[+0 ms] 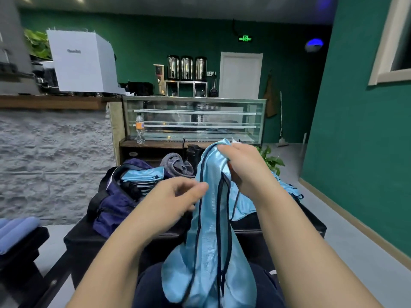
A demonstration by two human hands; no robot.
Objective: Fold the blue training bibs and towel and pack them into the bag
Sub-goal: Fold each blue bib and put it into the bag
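Note:
A light blue training bib (209, 230) with dark trim hangs bunched from my right hand (242, 165), which grips its top edge up high. Its lower end drapes onto my lap. My left hand (178, 196) is at the bib's left edge with thumb and fingers curled, pinching or touching the dark trim. A navy bag (113, 207) stands open on the black table (278, 232) to the left, with folded blue bibs (142, 175) inside. More blue bibs (289, 187) lie on the table behind my right forearm. A grey towel (175, 164) lies behind the bag.
A glass display case (193, 118) with a plastic bottle (139, 127) stands behind the table. A stone-faced counter is at the left, a green wall at the right. A black bench with a blue cushion (15, 232) is at the lower left. A potted plant (271, 161) stands by the table's far right.

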